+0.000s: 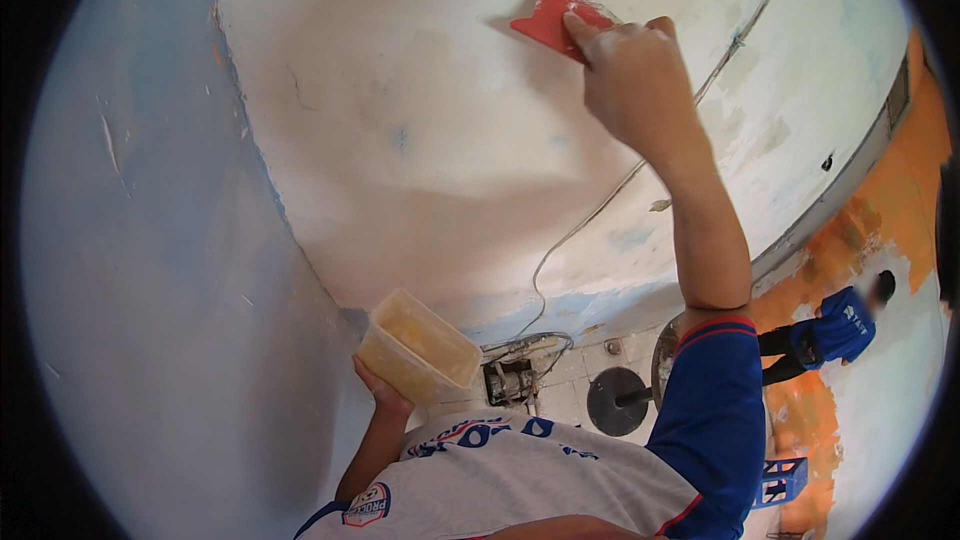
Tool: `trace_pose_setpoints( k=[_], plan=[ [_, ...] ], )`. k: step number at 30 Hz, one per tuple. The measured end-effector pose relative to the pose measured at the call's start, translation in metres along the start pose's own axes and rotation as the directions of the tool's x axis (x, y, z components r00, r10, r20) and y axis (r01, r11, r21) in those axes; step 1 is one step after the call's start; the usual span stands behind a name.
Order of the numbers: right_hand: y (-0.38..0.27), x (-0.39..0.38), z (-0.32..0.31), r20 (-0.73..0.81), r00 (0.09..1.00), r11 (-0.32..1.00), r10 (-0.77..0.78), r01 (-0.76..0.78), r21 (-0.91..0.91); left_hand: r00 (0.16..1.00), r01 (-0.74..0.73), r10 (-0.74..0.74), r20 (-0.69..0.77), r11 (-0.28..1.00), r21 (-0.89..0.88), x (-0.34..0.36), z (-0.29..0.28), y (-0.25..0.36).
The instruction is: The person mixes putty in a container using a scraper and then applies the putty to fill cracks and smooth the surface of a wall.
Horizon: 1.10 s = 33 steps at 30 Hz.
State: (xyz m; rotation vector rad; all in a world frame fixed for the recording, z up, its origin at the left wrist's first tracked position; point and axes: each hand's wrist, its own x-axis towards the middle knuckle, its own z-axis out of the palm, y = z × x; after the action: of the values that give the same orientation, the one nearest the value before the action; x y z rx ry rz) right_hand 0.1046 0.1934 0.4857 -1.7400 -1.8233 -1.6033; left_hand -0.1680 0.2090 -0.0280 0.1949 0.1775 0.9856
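Note:
My right hand (640, 75) is raised at the top of the view, closed round a red putty spreader (550, 28). One finger lies along the spreader's face, and white smears show near its edge. The blade lies against, or very close to, the patchy whitish wall (430, 90); exact contact I cannot tell. Lower down, my left hand (382, 387) grips a translucent rectangular plastic tub (398, 368) from its side and underneath. The tub is tilted, with its mouth up, and pale yellowish matter shows inside it.
A thin cable (545, 275) runs down the whitish wall. At left, a bluish wall (170, 240) meets it in a corner. A round dark base with a pole (612, 402) and a small dark device (510, 383) stand on the floor. Another person (845, 325) in blue stands at right, near a blue crate (785, 482).

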Motion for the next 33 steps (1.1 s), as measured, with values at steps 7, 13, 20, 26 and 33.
trace_pose_setpoints(
  k=[7,13,20,26,33],
  plan=[
    [-0.018,-0.028,0.009,-0.025,0.977,0.965,0.212,-0.205,0.161,0.999,0.014,-0.015,-0.038,1.000,-0.020,-0.007,-0.001,-0.004],
    [-0.028,-0.034,0.022,-0.259,0.939,0.963,0.225,-0.173,0.207,0.999,-0.032,0.032,-0.022,0.999,-0.021,-0.007,-0.016,0.006],
    [-0.040,-0.034,0.056,-0.054,0.990,0.988,0.131,-0.125,0.092,0.997,-0.058,0.057,-0.048,0.998,-0.015,-0.007,-0.018,0.013],
    [-0.012,-0.023,0.039,-0.273,0.930,0.964,0.245,-0.204,0.170,0.998,-0.065,0.064,-0.025,0.998,-0.015,-0.009,-0.024,0.014],
    [-0.039,-0.045,0.063,-0.140,0.990,0.988,0.005,0.017,0.154,0.991,-0.117,0.120,-0.064,0.992,0.037,-0.004,-0.014,0.013]
  ],
)
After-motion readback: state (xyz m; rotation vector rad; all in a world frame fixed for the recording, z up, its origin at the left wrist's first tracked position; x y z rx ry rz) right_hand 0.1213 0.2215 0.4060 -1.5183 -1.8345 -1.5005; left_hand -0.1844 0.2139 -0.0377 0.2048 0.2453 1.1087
